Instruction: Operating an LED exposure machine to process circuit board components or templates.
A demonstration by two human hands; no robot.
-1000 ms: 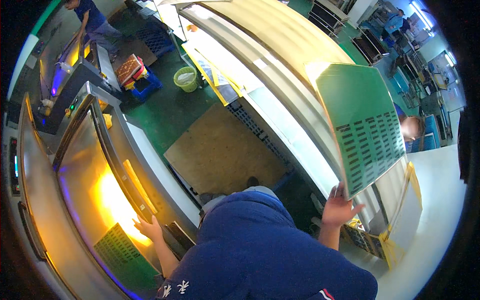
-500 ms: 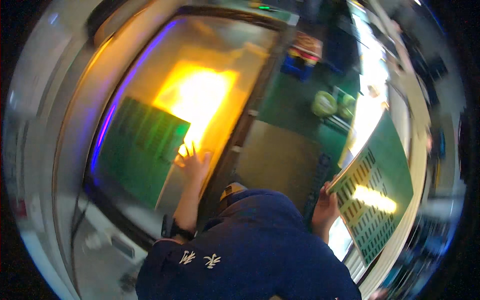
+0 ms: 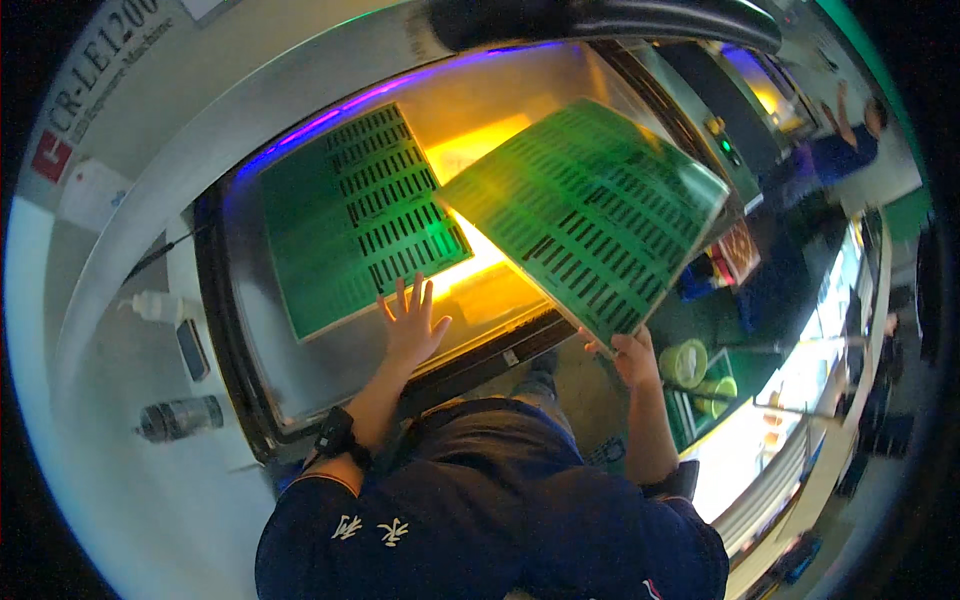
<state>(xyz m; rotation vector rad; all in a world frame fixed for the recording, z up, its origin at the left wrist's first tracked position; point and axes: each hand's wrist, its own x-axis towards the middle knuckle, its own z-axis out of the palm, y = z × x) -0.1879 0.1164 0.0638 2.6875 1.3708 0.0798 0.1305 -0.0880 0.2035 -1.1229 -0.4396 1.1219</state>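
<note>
A green circuit board panel (image 3: 300, 225) with rows of dark bars lies flat on the left part of a glass-topped exposure machine bed (image 3: 330, 385). My left hand (image 3: 412, 328) is open, fingers spread, with its fingertips at this panel's near right edge. Gripped by its near corner, a second green circuit board panel (image 3: 600, 200) is in my right hand (image 3: 632, 358), thumb on top. This panel is tilted over the right side of the bed, its left corner close to the first panel. Whether its far edge touches the bed, I cannot tell.
Bright yellow light (image 3: 485, 250) shines up between the panels. A dark raised rim (image 3: 500, 362) borders the bed. Left of it stand a phone (image 3: 193, 349) and a bottle (image 3: 180, 418). Green tape rolls (image 3: 685, 363) are at the right. Another person (image 3: 830, 155) stands farther off.
The panel in my right hand has come from the far right, beside the machine, to over the bed. My view has turned. My left hand stays spread by the panel lying there.
</note>
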